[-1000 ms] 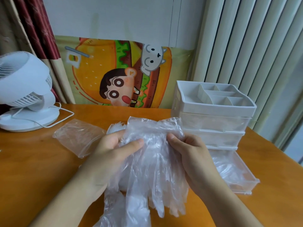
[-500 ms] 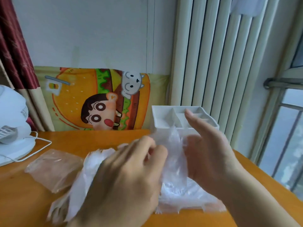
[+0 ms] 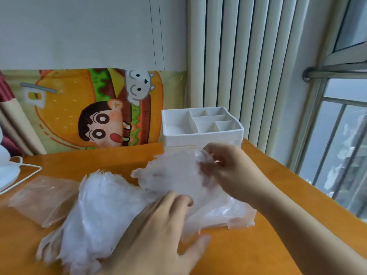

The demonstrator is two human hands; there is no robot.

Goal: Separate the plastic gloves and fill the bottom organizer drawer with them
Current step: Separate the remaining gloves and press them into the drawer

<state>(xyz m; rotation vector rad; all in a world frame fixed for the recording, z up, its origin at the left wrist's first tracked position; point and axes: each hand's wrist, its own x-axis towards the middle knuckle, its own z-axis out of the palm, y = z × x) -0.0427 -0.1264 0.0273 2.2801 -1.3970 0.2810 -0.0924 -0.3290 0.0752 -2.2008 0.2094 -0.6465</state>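
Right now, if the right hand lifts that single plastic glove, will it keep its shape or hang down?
Probably it hangs limp: the plastic glove is thin, see-through film, already crumpled where the right hand pinches it. It looks very light. It may cling to the glove pile under the left hand.

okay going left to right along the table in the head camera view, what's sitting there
White fan base → empty clear bag → pile of plastic gloves → white organizer.
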